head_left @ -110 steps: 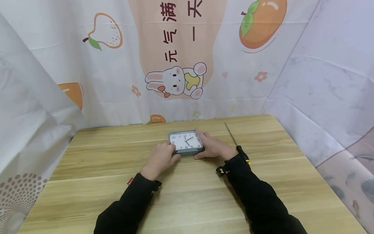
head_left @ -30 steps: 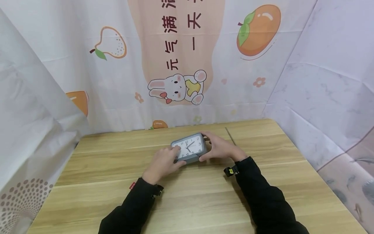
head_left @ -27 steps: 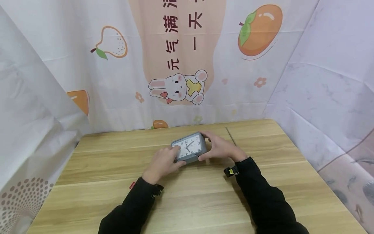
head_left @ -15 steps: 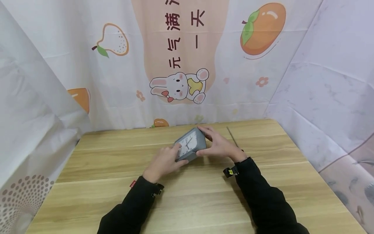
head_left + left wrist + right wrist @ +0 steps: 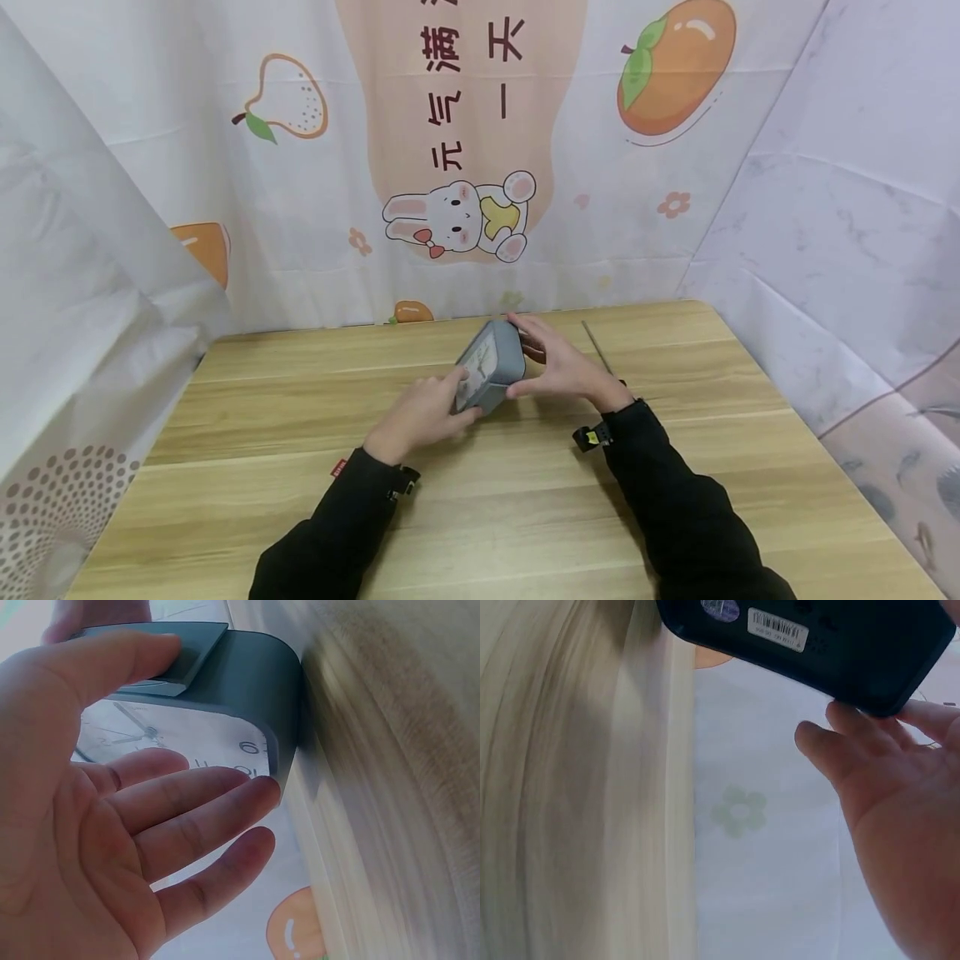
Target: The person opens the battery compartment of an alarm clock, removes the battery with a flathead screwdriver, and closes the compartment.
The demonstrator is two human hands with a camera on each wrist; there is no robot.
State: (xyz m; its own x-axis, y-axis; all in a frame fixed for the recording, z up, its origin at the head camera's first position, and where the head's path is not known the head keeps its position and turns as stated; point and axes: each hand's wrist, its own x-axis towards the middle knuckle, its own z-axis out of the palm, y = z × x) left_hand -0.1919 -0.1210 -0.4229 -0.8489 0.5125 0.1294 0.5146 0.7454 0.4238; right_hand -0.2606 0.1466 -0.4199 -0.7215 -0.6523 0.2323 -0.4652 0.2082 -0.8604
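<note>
A grey alarm clock (image 5: 504, 354) with a white dial stands tilted on the wooden table, its right side raised and its face turned leftward. My left hand (image 5: 423, 415) holds its left end. In the left wrist view the thumb (image 5: 150, 656) presses the clock's grey side while fingers lie across the dial (image 5: 187, 739). My right hand (image 5: 562, 364) grips the raised end between thumb and fingers. The right wrist view shows the dark clock back (image 5: 840, 660) with a barcode sticker (image 5: 778, 630); my right fingers touch its edge.
A screwdriver lies behind the right wrist; its thin metal shaft (image 5: 595, 343) shows, while the handle is mostly hidden by the sleeve. The wooden table (image 5: 300, 375) ends at a printed curtain (image 5: 300, 275) at the back. Further curtains hang at both sides.
The clock has gone from lying face up to tilting steeply, its right side lifted by my right hand and its dial swung leftward. My left hand stays at the left end.
</note>
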